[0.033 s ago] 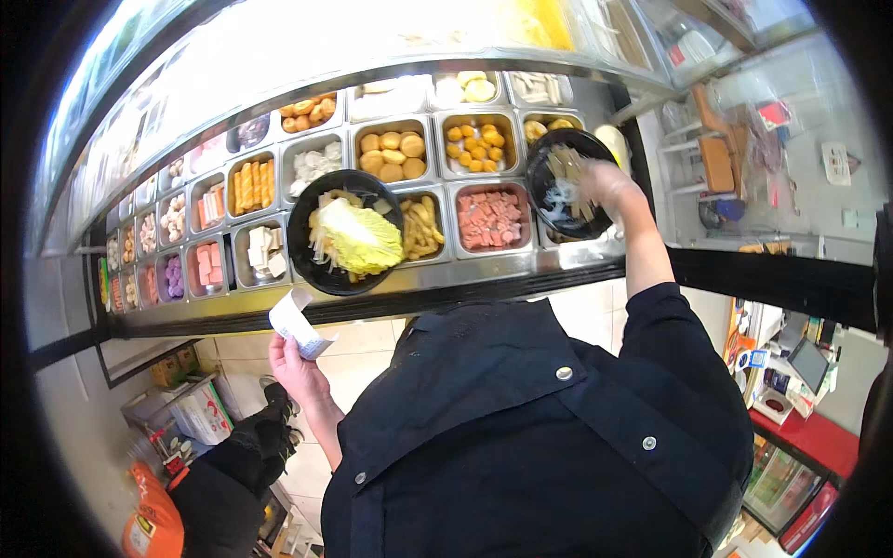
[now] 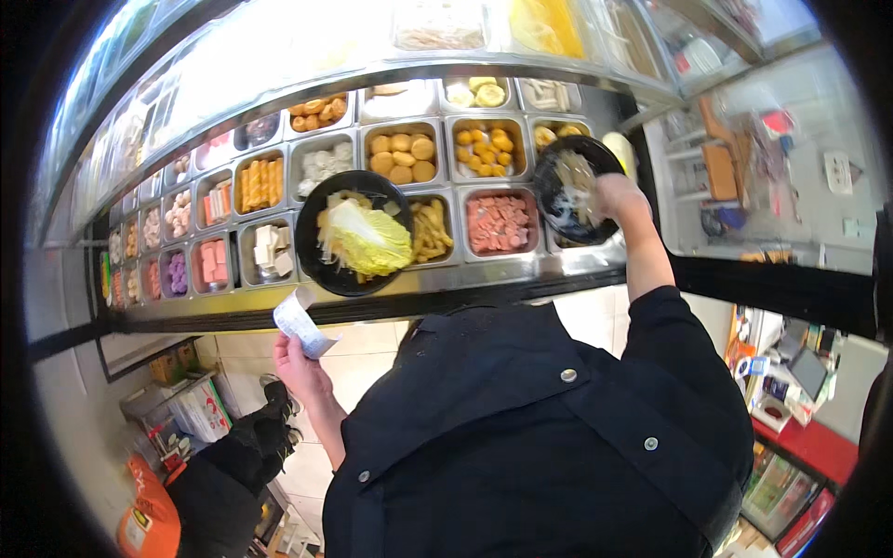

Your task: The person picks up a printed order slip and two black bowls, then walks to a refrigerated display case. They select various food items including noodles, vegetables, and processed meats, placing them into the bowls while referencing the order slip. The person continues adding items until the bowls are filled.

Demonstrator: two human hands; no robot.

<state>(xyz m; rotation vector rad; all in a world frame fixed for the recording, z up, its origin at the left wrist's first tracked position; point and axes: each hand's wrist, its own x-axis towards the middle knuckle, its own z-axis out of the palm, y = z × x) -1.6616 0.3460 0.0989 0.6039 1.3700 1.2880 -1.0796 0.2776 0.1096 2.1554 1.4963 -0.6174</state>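
My left hand (image 2: 301, 370), in front of the counter's edge, pinches a curled white paper slip (image 2: 302, 325) with print on it. Beyond it a black bowl (image 2: 313, 265) rests on the metal food pans, holding a yellow-green napa cabbage leaf (image 2: 370, 240) over pale strips. At the right, my right hand (image 2: 621, 197) reaches into the right side of a second black bowl (image 2: 549, 209). Pale, translucent noodle-like strips (image 2: 577, 175) lie in that bowl beside the fingers. Motion blur smears those fingers, so their grip does not show.
Metal pans hold diced pink meat (image 2: 499, 221), yellow balls (image 2: 484, 149), tan round pieces (image 2: 402, 156) and white blocks (image 2: 270, 249). A metal shelf edge (image 2: 446, 73) crosses above the far pans. Someone in an orange garment (image 2: 149, 521) is at lower left.
My right hand has shifted slightly within the right bowl, and the pale strips there lie differently. The left hand still holds the slip. The whole view has shifted a little.
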